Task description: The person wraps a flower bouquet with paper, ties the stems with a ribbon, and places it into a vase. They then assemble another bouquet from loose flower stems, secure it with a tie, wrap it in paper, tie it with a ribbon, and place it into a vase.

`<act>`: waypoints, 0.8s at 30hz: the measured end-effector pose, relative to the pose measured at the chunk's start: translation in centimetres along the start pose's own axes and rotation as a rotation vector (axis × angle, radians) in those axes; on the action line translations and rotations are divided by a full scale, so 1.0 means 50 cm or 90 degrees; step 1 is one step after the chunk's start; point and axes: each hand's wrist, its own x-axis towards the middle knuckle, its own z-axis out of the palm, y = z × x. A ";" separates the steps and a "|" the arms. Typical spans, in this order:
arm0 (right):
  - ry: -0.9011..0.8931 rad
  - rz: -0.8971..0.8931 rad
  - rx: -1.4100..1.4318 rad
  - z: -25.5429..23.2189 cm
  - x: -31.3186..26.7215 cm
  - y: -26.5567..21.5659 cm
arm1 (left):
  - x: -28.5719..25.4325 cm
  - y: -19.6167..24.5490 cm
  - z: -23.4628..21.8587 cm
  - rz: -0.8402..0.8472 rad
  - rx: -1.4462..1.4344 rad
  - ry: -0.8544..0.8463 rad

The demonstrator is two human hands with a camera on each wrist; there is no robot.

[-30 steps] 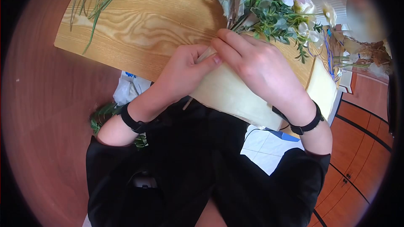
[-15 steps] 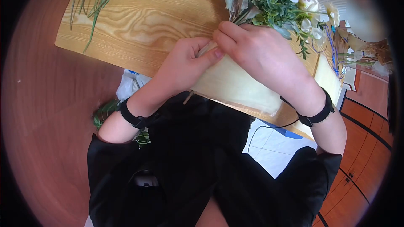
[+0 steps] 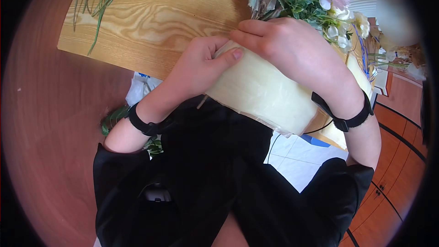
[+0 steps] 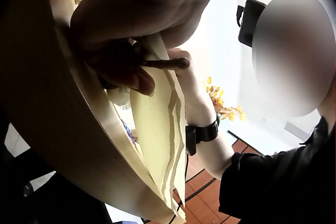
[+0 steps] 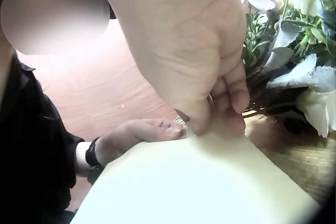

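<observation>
A cream sheet of wrapping paper [image 3: 270,93] curves up from the table's near edge. My left hand [image 3: 203,66] grips a gathered part of it, the thumb lying on top. From under that hand pokes a brown stem end [image 4: 168,64], seen in the left wrist view. In the right wrist view my right hand [image 5: 194,61] pinches the top of the paper between thumb and fingers, right beside the left fingertips. Just beyond the right hand lies a bunch of flowers [image 3: 299,7] with pink and white blooms and green leaves, its stems running toward the fingers.
Loose lavender-like sprigs [image 3: 101,11] lie on the wooden table [image 3: 151,23] at far left. More cream paper [image 3: 359,71] and dried flowers [image 3: 400,52] are at the right. A white bag [image 3: 136,90] and green leaves [image 3: 114,118] sit below the table's left side.
The right hand and forearm have shifted to the right and slightly away. The cream paper now bulges higher between the hands. My left hand keeps its hold in nearly the same spot.
</observation>
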 end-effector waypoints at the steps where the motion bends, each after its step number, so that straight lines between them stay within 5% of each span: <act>1: -0.007 0.000 -0.009 0.000 0.000 0.000 | -0.001 0.000 0.000 -0.005 0.022 -0.002; 14: 0.098 -0.044 -0.055 0.034 0.005 0.001 | -0.003 0.020 -0.001 -0.004 0.259 0.026; 19: 0.114 -0.051 -0.053 0.036 0.002 0.013 | -0.027 -0.005 0.004 -0.043 -0.038 0.043; 24: 0.125 -0.052 -0.030 0.030 0.007 0.008 | -0.041 -0.005 -0.007 -0.041 -0.057 0.038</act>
